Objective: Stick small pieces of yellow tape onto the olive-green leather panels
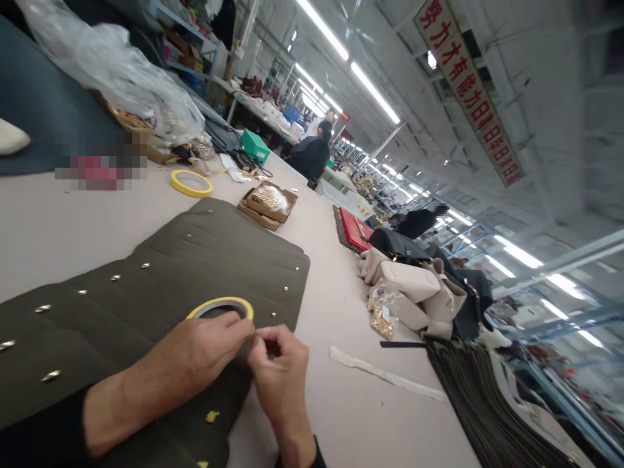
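Note:
My left hand [199,348] is closed on a roll of yellow tape [247,305], its fingers over the near rim. Thumb and fingers of my right hand [283,367] are pinched together, right against the left fingertips at the roll's edge; whatever is between them is too small to make out. Beneath both hands lies a large dark olive panel [219,247], soft-looking, with gold metal pieces [116,278] set along its edges. A small yellow scrap [211,416] sits on the panel near my left wrist.
Beyond the panel are another yellow tape roll [191,183] and a cardboard box [267,204] of gold parts. To the right lie a pale strip [385,374], beige bags [409,279], a bag of gold hardware [383,318] and stacked dark panels [480,403]. People work farther back.

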`<state>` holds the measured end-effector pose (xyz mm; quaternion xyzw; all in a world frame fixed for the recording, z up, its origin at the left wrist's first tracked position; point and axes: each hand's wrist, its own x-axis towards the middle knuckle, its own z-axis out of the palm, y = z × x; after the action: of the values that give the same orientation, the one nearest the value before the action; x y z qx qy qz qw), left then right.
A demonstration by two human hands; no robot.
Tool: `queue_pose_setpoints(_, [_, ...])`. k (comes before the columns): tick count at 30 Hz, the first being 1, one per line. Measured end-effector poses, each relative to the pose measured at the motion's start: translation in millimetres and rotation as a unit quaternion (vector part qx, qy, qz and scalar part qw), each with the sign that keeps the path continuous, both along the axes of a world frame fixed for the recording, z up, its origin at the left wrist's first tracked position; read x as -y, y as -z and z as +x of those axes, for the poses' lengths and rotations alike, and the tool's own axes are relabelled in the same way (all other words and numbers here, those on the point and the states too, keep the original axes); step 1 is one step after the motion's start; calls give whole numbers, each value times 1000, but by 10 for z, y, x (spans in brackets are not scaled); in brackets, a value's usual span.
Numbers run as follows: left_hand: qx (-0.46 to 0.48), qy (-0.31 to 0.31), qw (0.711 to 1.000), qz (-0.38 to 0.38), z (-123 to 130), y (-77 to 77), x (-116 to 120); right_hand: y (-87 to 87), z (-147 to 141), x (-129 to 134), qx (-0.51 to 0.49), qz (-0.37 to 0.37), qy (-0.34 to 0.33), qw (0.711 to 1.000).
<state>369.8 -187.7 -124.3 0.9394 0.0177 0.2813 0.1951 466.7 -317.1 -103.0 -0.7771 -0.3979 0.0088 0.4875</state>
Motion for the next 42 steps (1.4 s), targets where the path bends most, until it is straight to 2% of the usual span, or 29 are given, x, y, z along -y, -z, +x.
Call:
queue_pose_setpoints(2, [11, 5, 1000, -1, -8, -38, 28, -33, 10, -9, -167, -1, 4, 986])
queue_pose_setpoints(4, [23, -4, 1000, 8, -12, -59, 47, -57, 27, -23, -238, 1, -3, 971])
queue_pose_setpoints(6, [34, -18, 999, 18, -13, -68, 51, -78, 27, -39, -239, -4, -8, 971])
queue_pose_setpoints(12, [57, -52, 997, 19, -19, -82, 50, -69, 12, -98, -96, -11, 23, 995])
queue_pose_setpoints(14, [63, -48, 997, 3, -43, -85, 76, -5, 111, -104, -150, 2, 45, 988])
queue_pose_setpoints(17, [48, -29, 998, -5, -80, -76, 121, 107, 346, -67, -290, 53, 98, 950])
queue_pose_setpoints(19, [9, -25, 999, 22, -75, -52, 133, 151, 487, -25, -320, 46, 89, 942])
queue_pose_setpoints(24, [-105, -41, 989, 92, 28, 40, 120, 169, 622, 17, -222, -35, 42, 973])
queue_pose_setpoints(30, [-127, -36, 986, 97, 39, 62, 138, 213, 625, -36, -80, -143, 30, 986])
queue_pose_setpoints(35, [-133, -30, 986, 95, 8, 33, 131, 197, 574, -97, 102, -209, 23, 972])
queue_pose_setpoints(39, [-128, -29, 987, 90, -7, 33, 121, 121, 541, -71, 173, -256, 45, 950])
queue_pose_setpoints(42, [-133, -34, 987, 86, -16, 20, 120, 70, 546, 34, 211, -238, 58, 946])
